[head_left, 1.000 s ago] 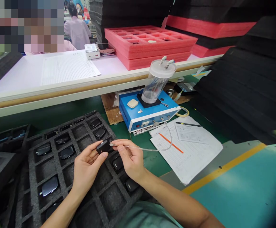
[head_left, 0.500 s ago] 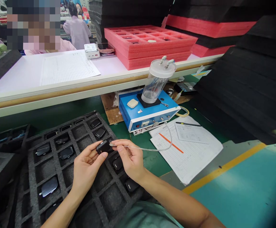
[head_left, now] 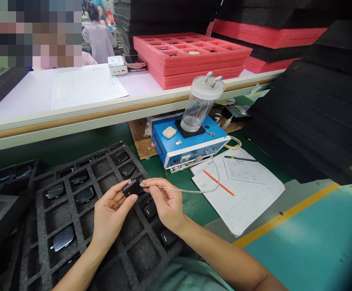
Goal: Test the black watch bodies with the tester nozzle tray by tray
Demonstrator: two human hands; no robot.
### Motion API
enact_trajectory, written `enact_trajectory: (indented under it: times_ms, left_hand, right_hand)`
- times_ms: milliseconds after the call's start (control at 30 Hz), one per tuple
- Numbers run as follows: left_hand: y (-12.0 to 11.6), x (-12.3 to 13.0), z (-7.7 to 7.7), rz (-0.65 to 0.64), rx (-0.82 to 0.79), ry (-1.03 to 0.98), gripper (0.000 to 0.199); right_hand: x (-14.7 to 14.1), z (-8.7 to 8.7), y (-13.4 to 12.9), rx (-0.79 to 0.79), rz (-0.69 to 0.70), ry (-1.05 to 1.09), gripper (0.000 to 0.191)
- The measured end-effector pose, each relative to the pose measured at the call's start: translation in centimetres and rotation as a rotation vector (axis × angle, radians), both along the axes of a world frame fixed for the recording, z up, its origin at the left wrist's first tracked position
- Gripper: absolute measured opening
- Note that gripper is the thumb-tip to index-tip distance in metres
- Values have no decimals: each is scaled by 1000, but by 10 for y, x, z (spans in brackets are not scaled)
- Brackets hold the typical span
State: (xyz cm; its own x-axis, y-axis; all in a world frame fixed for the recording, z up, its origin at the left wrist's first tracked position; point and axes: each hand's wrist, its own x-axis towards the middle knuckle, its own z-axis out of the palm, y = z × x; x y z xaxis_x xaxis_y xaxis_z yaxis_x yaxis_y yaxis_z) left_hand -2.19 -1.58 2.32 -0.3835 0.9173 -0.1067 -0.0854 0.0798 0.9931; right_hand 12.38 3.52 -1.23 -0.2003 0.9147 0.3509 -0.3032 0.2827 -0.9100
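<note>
Above the dark foam tray (head_left: pixel 122 250), my left hand (head_left: pixel 112 206) grips a small black device (head_left: pixel 131 187) between thumb and fingers. My right hand (head_left: pixel 165 200) pinches the end of a thin clear tube (head_left: pixel 191 190), its tip against the right side of the device. From there the tube curves round to the front of a blue box (head_left: pixel 176 144). On that box stand a clear cylinder (head_left: pixel 198 107) with a white lid and a cream-coloured piece (head_left: pixel 169 132). Several dark devices lie in the tray's compartments, among them a shiny one (head_left: pixel 63 238) at the left.
Papers (head_left: pixel 239 202) with an orange strip and a pen lie right of the box. Behind runs a white shelf (head_left: pixel 81 107) with red foam trays (head_left: pixel 191 60), a white device and a phone. Black foam stacks (head_left: pixel 312 101) rise at the right. People sit beyond the shelf.
Both hands, the black device and the tube hold the same place. Beyond the shelf, the nearest person has shifted slightly.
</note>
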Motion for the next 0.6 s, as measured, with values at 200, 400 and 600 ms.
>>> enact_trajectory:
  times_ms: [200, 400, 600]
  left_hand:
    - [-2, 0, 3, -38, -7, -296, 34]
    - [-4, 0, 0, -131, -6, -208, 35]
    - [-5, -3, 3, -98, 41, -78, 32]
  right_hand:
    - [-1, 1, -2, -7, 27, -181, 36]
    - [-2, 7, -1, 127, 2, -346, 13]
    - [1, 8, -4, 154, -53, -324, 13]
